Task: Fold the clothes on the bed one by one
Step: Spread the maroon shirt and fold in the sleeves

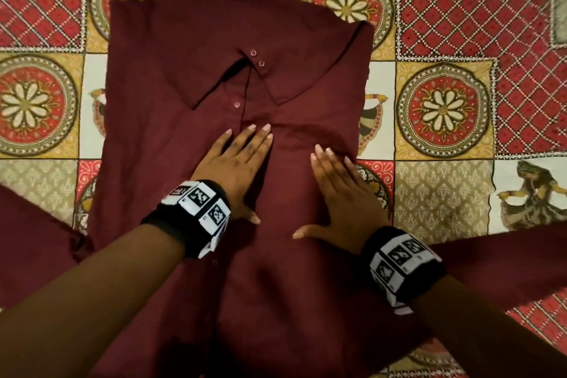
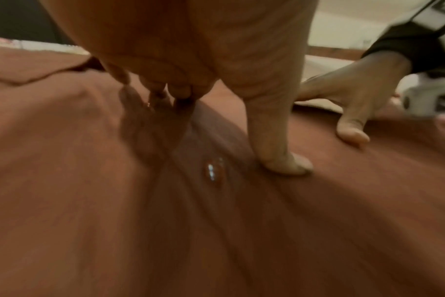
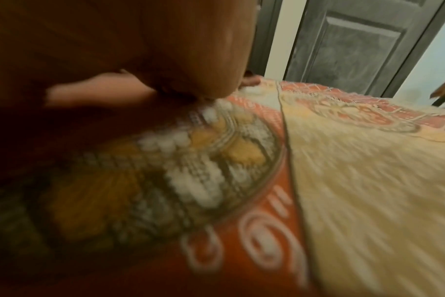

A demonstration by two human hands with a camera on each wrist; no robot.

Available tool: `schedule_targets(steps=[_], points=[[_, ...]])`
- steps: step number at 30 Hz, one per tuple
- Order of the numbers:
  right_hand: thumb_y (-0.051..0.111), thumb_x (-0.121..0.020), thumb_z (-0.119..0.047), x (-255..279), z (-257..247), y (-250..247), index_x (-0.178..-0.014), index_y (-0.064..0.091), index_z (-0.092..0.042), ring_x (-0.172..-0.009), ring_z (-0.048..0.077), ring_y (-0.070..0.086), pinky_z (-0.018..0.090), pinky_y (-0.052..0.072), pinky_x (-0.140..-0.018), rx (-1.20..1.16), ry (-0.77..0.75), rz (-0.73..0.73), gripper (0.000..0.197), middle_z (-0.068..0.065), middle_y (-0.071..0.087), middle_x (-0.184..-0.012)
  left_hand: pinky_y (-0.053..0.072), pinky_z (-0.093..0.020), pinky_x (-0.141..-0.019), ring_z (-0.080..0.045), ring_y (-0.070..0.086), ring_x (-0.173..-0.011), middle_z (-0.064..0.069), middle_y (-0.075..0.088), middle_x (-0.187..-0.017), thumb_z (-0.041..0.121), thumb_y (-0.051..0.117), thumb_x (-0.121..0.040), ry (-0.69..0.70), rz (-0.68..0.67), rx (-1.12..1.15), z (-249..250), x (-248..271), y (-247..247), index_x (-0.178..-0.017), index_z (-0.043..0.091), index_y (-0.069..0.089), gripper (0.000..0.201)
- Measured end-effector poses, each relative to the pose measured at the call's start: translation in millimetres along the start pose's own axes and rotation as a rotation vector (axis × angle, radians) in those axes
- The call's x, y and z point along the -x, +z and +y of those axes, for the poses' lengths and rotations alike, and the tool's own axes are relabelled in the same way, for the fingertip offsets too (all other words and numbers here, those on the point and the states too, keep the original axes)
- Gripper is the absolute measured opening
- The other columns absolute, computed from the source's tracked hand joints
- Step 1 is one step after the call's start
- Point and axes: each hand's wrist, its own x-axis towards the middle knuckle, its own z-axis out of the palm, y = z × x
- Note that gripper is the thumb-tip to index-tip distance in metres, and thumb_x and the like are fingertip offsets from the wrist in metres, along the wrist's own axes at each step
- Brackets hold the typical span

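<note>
On patterned bedspread (image 1: 445, 199): both flat hands pressing smooth maroon shirt (image 1: 190, 40).

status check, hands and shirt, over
Left hand and right hand flat, pressing maroon shirt. Shirt collar-up on patterned bedspread, unfolded. Nothing obstructing.

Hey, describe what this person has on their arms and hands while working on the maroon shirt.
Both forearms are bare, with no sleeves in view. Each wrist carries a black band: the left wristband and the right wristband both bear white blocks printed with black square fiducial markers. The left hand and right hand wear no gloves; no rings show.
</note>
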Motion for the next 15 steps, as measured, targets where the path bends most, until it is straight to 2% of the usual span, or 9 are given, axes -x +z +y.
schedule_targets(steps=[3,5,7,10,12,14,15], points=[[0.054,-0.086,-0.073,-30.5,-3.8,-11.3,-0.156,0.028,0.000,-0.155,0.028,0.018,0.046,0.018,-0.126,0.038,-0.112,0.120,0.105,0.015,0.023,-0.165,-0.003,-0.037,-0.122,-0.014,-0.013,-0.152,0.003,-0.018,-0.165,0.072,0.055,-0.084,0.000,0.098,0.055,-2.6,-25.7,-21.8,-0.157,0.018,-0.012,0.113],[0.072,-0.081,-0.058,-60.6,1.6,-14.9,-0.151,0.039,0.003,-0.149,0.031,0.033,0.046,0.027,-0.122,0.071,-0.222,0.104,0.098,0.018,0.036,-0.159,0.000,-0.036,-0.122,-0.014,-0.005,-0.153,0.001,-0.005,-0.167,0.061,0.052,-0.092,-0.007,0.135,0.047,-7.2,-42.7,-31.0,-0.158,0.017,-0.004,0.098],[0.078,-0.075,-0.054,-83.9,16.9,-15.7,-0.150,0.041,0.003,-0.146,0.032,0.039,0.045,0.032,-0.118,0.068,-0.284,0.046,0.101,0.019,0.039,-0.157,0.001,-0.036,-0.122,-0.016,-0.003,-0.154,-0.001,0.002,-0.167,0.060,0.053,-0.090,0.003,0.126,0.029,-11.9,-53.7,-37.1,-0.159,0.016,-0.002,0.098],[0.073,-0.076,-0.060,-93.1,43.4,-27.8,-0.156,0.029,0.000,-0.152,0.030,0.027,0.045,0.027,-0.122,0.084,-0.266,-0.016,0.109,0.016,0.025,-0.164,-0.001,-0.036,-0.122,-0.017,-0.007,-0.153,-0.003,0.000,-0.167,0.071,0.054,-0.084,0.006,0.062,-0.008,-19.0,-57.7,-45.6,-0.158,0.015,-0.004,0.109],[0.069,-0.073,-0.071,-99.8,58.1,-47.0,-0.160,0.010,-0.002,-0.156,0.026,0.008,0.043,0.011,-0.127,0.091,-0.213,-0.105,0.126,0.013,0.006,-0.169,-0.005,-0.038,-0.122,-0.022,-0.007,-0.153,-0.008,0.001,-0.167,0.080,0.057,-0.074,0.003,0.017,-0.037,-25.9,-62.0,-56.9,-0.158,0.010,0.000,0.123],[0.071,-0.061,-0.080,-110.6,68.3,-64.5,-0.160,-0.004,-0.005,-0.156,0.023,-0.007,0.039,-0.003,-0.126,0.100,-0.141,-0.185,0.145,0.010,-0.007,-0.169,-0.002,-0.041,-0.123,-0.030,0.006,-0.152,-0.014,0.017,-0.163,0.086,0.064,-0.058,-0.009,0.015,-0.055,-33.3,-73.1,-72.0,-0.154,0.004,0.017,0.135],[0.073,-0.054,-0.083,-117.1,72.6,-70.3,-0.160,-0.007,-0.005,-0.156,0.023,-0.010,0.038,-0.006,-0.125,0.103,-0.104,-0.203,0.154,0.010,-0.010,-0.169,0.003,-0.043,-0.123,-0.033,0.014,-0.149,-0.017,0.027,-0.158,0.086,0.069,-0.052,-0.022,0.037,-0.053,-37.8,-80.2,-82.1,-0.149,0.002,0.027,0.135]])
